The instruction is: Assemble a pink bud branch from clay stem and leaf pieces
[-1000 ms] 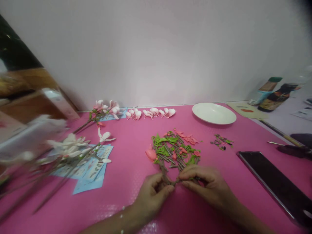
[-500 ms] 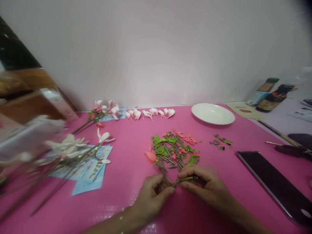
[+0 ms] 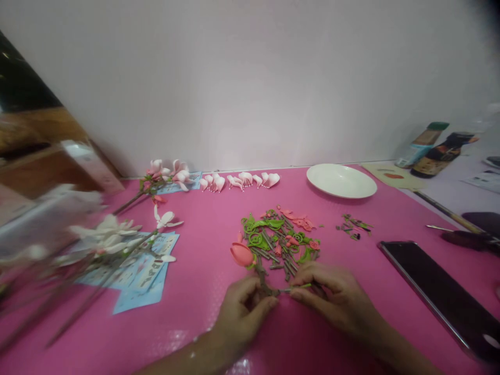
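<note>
My left hand (image 3: 244, 307) pinches a brown stem (image 3: 262, 276) that carries a coral flower bud (image 3: 242, 254) at its upper end. Facing it, my right hand (image 3: 332, 294) grips a thin piece with a green tip (image 3: 303, 286), whose other end reaches the stem near my left fingertips. Whether the two are joined is too small to tell. Just beyond both hands lies a pile of green, brown and coral parts (image 3: 269, 239) on the pink table surface (image 3: 195, 271).
Pink petals (image 3: 246, 180) line the back, beside a white plate (image 3: 341, 181). White flower branches (image 3: 113, 234) and blue sheets (image 3: 144, 291) lie left. At right are a phone (image 3: 437, 297), small dark parts (image 3: 354, 227), a screwdriver (image 3: 461, 238) and bottles (image 3: 441, 156).
The coral bud has tilted slightly to the left. More of a thin greyish section now shows between my two hands' fingertips.
</note>
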The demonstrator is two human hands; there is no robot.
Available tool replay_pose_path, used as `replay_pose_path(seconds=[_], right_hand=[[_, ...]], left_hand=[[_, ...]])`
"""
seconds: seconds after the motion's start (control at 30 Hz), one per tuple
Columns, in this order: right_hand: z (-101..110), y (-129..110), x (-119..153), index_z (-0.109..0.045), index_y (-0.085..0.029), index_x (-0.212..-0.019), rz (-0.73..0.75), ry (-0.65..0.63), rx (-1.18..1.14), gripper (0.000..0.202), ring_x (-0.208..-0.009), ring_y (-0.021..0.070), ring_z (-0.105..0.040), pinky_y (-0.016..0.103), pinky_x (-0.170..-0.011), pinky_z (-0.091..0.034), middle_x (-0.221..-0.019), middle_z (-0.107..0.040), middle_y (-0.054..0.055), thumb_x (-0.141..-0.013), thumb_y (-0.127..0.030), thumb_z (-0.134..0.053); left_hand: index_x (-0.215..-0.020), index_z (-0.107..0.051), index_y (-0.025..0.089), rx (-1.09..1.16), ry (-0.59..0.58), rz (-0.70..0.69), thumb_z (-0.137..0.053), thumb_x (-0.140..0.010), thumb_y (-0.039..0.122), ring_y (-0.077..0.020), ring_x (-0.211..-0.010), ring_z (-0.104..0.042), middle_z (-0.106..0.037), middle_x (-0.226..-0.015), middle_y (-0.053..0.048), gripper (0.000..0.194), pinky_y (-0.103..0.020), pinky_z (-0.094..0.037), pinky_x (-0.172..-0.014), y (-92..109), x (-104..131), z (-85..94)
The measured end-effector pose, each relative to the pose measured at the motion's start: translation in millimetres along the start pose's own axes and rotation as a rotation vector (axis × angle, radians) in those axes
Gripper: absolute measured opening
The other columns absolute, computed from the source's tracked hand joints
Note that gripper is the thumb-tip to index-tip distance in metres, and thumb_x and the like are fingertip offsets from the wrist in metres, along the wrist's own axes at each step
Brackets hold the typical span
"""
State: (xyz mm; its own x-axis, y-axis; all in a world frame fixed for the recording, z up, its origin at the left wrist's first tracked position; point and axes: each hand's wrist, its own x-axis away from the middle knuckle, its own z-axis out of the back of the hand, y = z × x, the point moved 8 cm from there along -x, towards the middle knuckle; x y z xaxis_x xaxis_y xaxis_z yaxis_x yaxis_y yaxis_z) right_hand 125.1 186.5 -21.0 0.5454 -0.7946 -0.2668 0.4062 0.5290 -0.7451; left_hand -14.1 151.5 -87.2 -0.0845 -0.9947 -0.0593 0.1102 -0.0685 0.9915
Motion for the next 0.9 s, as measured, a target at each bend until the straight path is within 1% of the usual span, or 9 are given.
replay_pose_path(seconds=[0.07,0.2,0.3,0.4,0.5,0.6,0.73,0.9], right_hand=[[0,2,0,-0.067,-0.019,-0.073,-0.023,-0.016,0.007,0.017,-0.057,0.013,-0.057,0.023,-0.053,-0.042,-0.064,-0.064,0.001,-0.083,-0.031,-0.061],[-1,6,0,-0.068,-0.019,-0.072,-0.07,-0.038,-0.007,0.019,-0.058,0.0135,-0.058,0.023,-0.053,-0.042,-0.065,-0.065,0.001,-0.083,-0.033,-0.06],[-1,7,0,-0.068,-0.02,-0.074,-0.072,-0.036,-0.019,0.016,-0.058,0.0131,-0.058,0.022,-0.052,-0.042,-0.066,-0.065,0.001,-0.082,-0.032,-0.061],[0,3,0,-0.068,-0.021,-0.079,-0.032,-0.028,-0.022,0.011,-0.059,0.0126,-0.058,0.022,-0.053,-0.043,-0.069,-0.066,0.001,-0.082,-0.026,-0.06],[1,-2,0,-0.067,-0.02,-0.079,0.029,-0.022,-0.005,0.01,-0.06,0.0126,-0.059,0.022,-0.054,-0.045,-0.07,-0.067,0.002,-0.083,-0.022,-0.058],[1,-9,0,-0.065,-0.019,-0.078,0.104,0.0,-0.016,0.011,-0.061,0.0126,-0.06,0.022,-0.055,-0.047,-0.07,-0.067,0.003,-0.084,-0.021,-0.056],[2,-15,2,-0.065,-0.019,-0.08,0.184,0.037,-0.031,0.008,-0.065,0.0134,-0.062,0.023,-0.058,-0.049,-0.071,-0.067,0.003,-0.084,-0.019,-0.058],[2,-16,2,-0.065,-0.02,-0.084,0.225,0.05,-0.069,0.008,-0.068,0.0137,-0.065,0.024,-0.062,-0.052,-0.074,-0.069,0.003,-0.084,-0.015,-0.059]], left_hand=[[-0.065,-0.052,0.016,-0.006,0.004,-0.015,-0.059,-0.079,0.039,-0.012,-0.056,-0.035,-0.04,-0.06,0.003,0.027,-0.025,-0.027,-0.053,1,0,0.9],[-0.065,-0.055,0.016,-0.041,0.005,-0.075,-0.059,-0.079,0.038,-0.0146,-0.063,-0.042,-0.047,-0.065,0.0,0.027,-0.026,-0.032,-0.058,8,-2,2.0],[-0.067,-0.057,0.016,-0.043,-0.01,-0.063,-0.059,-0.079,0.04,-0.0149,-0.062,-0.043,-0.049,-0.065,-0.001,0.028,-0.026,-0.033,-0.058,8,-3,0.8],[-0.063,-0.054,0.016,-0.028,-0.025,-0.017,-0.059,-0.078,0.043,-0.0135,-0.057,-0.04,-0.047,-0.061,0.0,0.031,-0.026,-0.032,-0.055,4,-3,-1.2],[-0.061,-0.052,0.016,-0.005,-0.03,0.023,-0.06,-0.076,0.045,-0.0126,-0.055,-0.039,-0.045,-0.058,0.001,0.033,-0.025,-0.031,-0.054,1,-2,-2.6],[-0.062,-0.053,0.016,0.039,-0.037,0.055,-0.061,-0.075,0.045,-0.0119,-0.053,-0.038,-0.044,-0.056,0.002,0.033,-0.025,-0.031,-0.053,-1,-1,-4.0],[-0.064,-0.055,0.015,0.084,-0.051,0.097,-0.061,-0.074,0.045,-0.0116,-0.051,-0.038,-0.044,-0.054,0.002,0.032,-0.025,-0.031,-0.051,-4,-1,-5.5],[-0.064,-0.054,0.015,0.15,-0.077,0.153,-0.063,-0.072,0.046,-0.0123,-0.048,-0.042,-0.047,-0.053,0.002,0.033,-0.025,-0.033,-0.049,-8,-1,-8.2]])
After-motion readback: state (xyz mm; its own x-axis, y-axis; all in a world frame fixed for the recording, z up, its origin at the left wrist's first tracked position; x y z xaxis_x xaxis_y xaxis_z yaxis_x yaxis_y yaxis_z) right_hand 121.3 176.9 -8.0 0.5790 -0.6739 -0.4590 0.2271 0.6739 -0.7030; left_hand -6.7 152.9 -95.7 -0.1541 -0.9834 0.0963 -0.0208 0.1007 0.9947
